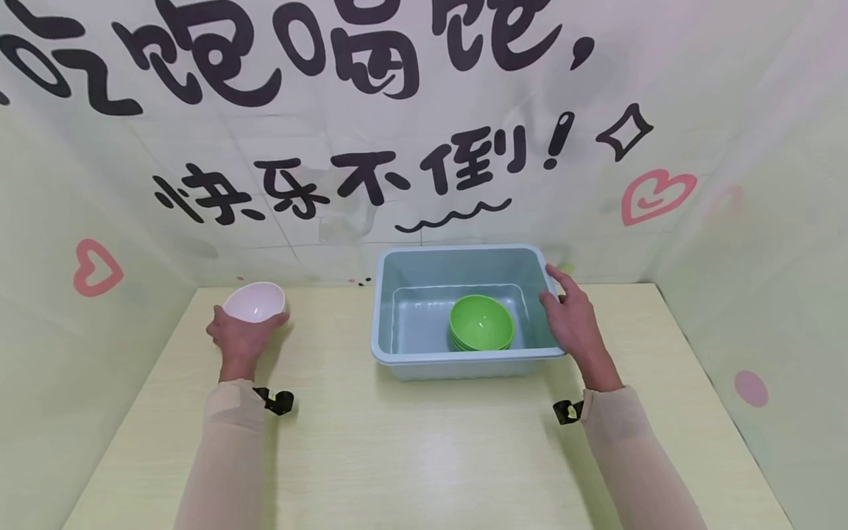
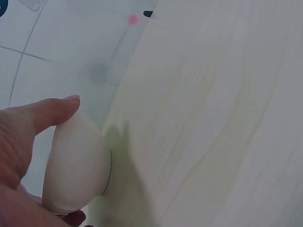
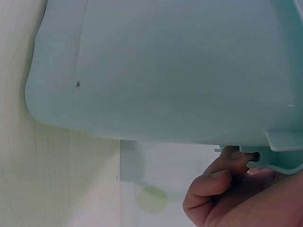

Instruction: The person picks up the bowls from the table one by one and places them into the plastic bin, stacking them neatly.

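At the far left of the table, my left hand (image 1: 244, 337) grips a pale pink bowl (image 1: 255, 300) between thumb and fingers. In the left wrist view the bowl (image 2: 75, 165) appears from the side, its foot close to the tabletop; whether it touches cannot be told. A light blue plastic basin (image 1: 464, 358) stands right of centre. Inside it, towards the front right, sits a stack of green bowls (image 1: 481, 324). My right hand (image 1: 575, 320) holds the basin's right rim, and the right wrist view shows fingers (image 3: 201, 191) curled beneath that rim beside the basin wall (image 3: 165, 71).
The pale wood-grain table (image 1: 424, 449) ends at a white backdrop (image 1: 318, 132) with black lettering behind the basin. White side walls flank it, with a pink heart (image 1: 98, 268) on the left one. Bare tabletop lies between the pink bowl and the basin.
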The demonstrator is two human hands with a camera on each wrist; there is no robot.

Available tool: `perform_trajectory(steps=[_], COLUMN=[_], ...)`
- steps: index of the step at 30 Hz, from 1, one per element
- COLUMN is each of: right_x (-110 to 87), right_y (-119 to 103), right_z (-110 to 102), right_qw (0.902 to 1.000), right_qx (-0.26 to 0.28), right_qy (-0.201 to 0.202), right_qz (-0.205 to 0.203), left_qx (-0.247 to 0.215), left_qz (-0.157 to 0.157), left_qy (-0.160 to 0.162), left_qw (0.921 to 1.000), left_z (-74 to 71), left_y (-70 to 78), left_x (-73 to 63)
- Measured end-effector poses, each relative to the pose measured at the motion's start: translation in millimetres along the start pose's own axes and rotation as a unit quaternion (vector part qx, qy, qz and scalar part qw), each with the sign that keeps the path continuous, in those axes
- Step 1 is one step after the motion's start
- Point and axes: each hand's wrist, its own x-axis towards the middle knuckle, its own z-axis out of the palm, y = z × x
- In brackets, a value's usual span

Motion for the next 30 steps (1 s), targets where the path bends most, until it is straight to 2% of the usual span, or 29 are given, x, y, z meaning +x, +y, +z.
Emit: perform_trajectory(steps=[10,18,30], right_x=[-0.3,0.2,0.0], right_y=[-1,-1,1], right_z=[-1,-1,0], right_qw=[0.9999,1.0000,0.9999], right_qx=[0.009,0.008,0.010], right_qy=[-0.005,-0.003,-0.002], right_qz=[0.003,0.004,-0.002], left_qx=[-0.057,-0.118,-0.148], left_qz=[-0.009,-0.018,-0.014], left_qy=[0.010,0.004,0.012], left_qw=[0.9983,0.9929,0.9888], left_z=[3.8,8.0,10.9], left_y=[-6.1,-11.2,-19.4], left_x=[2.2,2.6,1.2])
